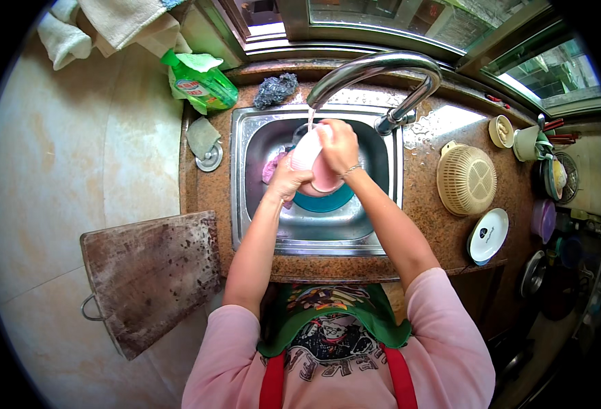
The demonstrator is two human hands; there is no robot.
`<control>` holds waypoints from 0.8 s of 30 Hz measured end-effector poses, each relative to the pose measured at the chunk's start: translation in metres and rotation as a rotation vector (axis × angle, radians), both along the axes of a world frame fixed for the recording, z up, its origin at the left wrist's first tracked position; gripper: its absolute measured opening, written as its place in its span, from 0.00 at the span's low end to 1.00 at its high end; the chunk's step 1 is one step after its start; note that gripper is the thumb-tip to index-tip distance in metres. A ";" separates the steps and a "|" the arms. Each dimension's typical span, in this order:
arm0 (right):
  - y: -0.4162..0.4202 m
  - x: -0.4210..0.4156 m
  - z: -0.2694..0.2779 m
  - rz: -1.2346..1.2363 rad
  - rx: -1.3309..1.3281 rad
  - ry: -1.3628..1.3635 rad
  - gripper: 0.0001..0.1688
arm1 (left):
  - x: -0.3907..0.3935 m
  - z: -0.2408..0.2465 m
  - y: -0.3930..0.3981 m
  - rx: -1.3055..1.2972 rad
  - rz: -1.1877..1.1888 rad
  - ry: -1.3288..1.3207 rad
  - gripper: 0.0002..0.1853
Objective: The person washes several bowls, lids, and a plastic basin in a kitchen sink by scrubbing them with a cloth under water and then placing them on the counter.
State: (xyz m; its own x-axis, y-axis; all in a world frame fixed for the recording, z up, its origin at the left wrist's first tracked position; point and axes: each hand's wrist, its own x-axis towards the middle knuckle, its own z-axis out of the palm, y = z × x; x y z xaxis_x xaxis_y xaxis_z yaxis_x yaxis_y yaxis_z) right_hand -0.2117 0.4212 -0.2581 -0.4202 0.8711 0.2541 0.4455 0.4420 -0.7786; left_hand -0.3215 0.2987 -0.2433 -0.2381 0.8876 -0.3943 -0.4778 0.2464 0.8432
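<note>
Over the stainless steel sink (pixel 331 240), my left hand (pixel 289 179) grips the near left side of a pink-and-white bowl (pixel 308 151). My right hand (pixel 339 145) is on its right side, fingers over the upper rim. Whether this is a single bowl or two together, I cannot tell. Water runs from the curved chrome faucet (pixel 377 61) onto the bowl's upper end. Beneath it, a teal basin (pixel 326 203) sits in the sink, partly covered by the bowl. A pink cloth (pixel 271 169) lies left of the bowl, half hidden behind my left hand.
Left of the sink are a green detergent bottle (pixel 206 87), a scouring pad (pixel 203 135) and a wooden cutting board (pixel 152 281). A dark scrubber (pixel 276 90) lies behind it. To the right stand an upturned beige colander (pixel 468 179), a white plate (pixel 489 235) and a small bowl (pixel 501 131).
</note>
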 end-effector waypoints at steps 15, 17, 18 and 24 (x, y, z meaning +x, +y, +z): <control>0.019 0.051 -0.054 0.031 -0.966 0.124 0.17 | -0.036 0.006 -0.064 0.165 0.406 -0.384 0.33; 0.008 0.059 -0.055 -0.030 -0.982 0.052 0.15 | -0.038 0.002 -0.071 0.093 0.493 -0.569 0.34; 0.003 0.060 -0.054 -0.014 -0.997 0.020 0.14 | -0.039 0.000 -0.073 0.057 0.533 -0.661 0.34; -0.018 0.059 -0.032 0.073 -1.052 -0.038 0.10 | -0.034 0.004 -0.079 0.038 0.616 -0.652 0.34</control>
